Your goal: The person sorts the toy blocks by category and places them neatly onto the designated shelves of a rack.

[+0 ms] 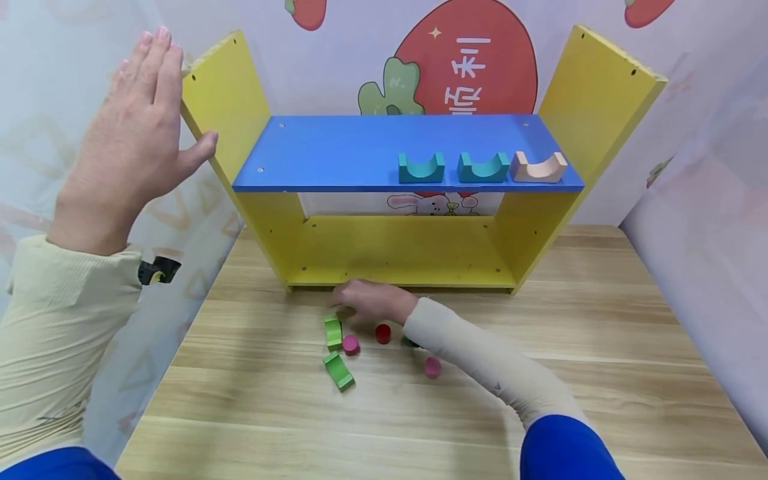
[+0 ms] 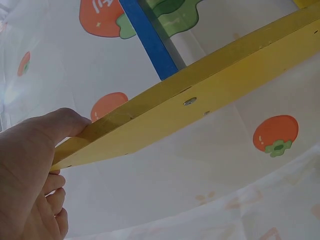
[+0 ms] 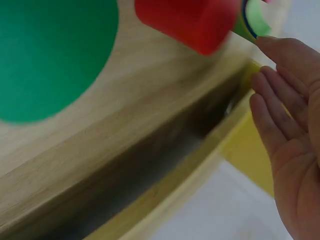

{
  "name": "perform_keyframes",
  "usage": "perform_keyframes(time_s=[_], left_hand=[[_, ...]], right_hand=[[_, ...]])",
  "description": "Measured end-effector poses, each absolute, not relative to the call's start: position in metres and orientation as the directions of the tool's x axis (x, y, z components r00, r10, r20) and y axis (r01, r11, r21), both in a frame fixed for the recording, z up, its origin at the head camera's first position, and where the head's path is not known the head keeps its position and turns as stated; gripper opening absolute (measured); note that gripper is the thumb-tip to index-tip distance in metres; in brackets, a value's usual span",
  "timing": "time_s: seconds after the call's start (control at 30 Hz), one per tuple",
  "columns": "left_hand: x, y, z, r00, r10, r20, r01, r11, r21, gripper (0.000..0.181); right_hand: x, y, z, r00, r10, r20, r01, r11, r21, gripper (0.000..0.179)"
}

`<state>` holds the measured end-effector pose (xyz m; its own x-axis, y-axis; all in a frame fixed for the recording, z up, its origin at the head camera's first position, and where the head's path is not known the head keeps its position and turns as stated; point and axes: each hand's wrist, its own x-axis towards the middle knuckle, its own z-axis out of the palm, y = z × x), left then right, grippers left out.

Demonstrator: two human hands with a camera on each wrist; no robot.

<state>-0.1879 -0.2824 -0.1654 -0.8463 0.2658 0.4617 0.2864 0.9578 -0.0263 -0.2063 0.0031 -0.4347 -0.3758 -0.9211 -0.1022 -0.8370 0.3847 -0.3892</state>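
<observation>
My left hand (image 1: 135, 120) holds the upper front edge of the left yellow side panel (image 1: 225, 100) of a yellow and blue shelf. In the left wrist view, the thumb lies along the panel's edge and the other fingers are behind it. Low in front of the shelf, my right hand (image 1: 369, 300) reaches leftward, slightly blurred. A light green arch-shaped block (image 1: 333, 333) lies just below its fingers. In the right wrist view, a fingertip meets or overlaps a green block (image 3: 259, 17), and the fingers look extended; nothing shows between them.
On the blue board (image 1: 336, 147) stand two teal arch blocks (image 1: 421, 170) and a pinkish one (image 1: 539, 168). Across the wooden table (image 1: 270, 413) lie another green arch block (image 1: 339, 371), a red cylinder (image 1: 383, 333) and pink cylinders (image 1: 433, 367). The right sleeve partly hides a dark green piece (image 1: 411, 342).
</observation>
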Motion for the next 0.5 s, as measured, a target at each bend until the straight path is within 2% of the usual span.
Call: perform_keyframes(time_s=[0.1, 0.2, 0.5], left_hand=[[-0.188, -0.283, -0.166, -0.840, 0.271, 0.469, 0.295, 0.955, -0.022, 0.093], [-0.187, -0.283, -0.167, -0.831, 0.281, 0.480, 0.310, 0.951, -0.020, 0.093], [-0.186, -0.283, -0.167, -0.837, 0.274, 0.474, 0.302, 0.953, -0.019, 0.093]], right_hand=[[-0.206, -0.009, -0.441, -0.313, -0.944, -0.108, -0.896, 0.331, -0.297, 0.040], [-0.205, -0.018, -0.445, -0.280, -0.951, -0.130, -0.918, 0.305, -0.252, 0.040], [-0.203, -0.027, -0.448, -0.278, -0.942, -0.186, -0.919, 0.317, -0.235, 0.035]])
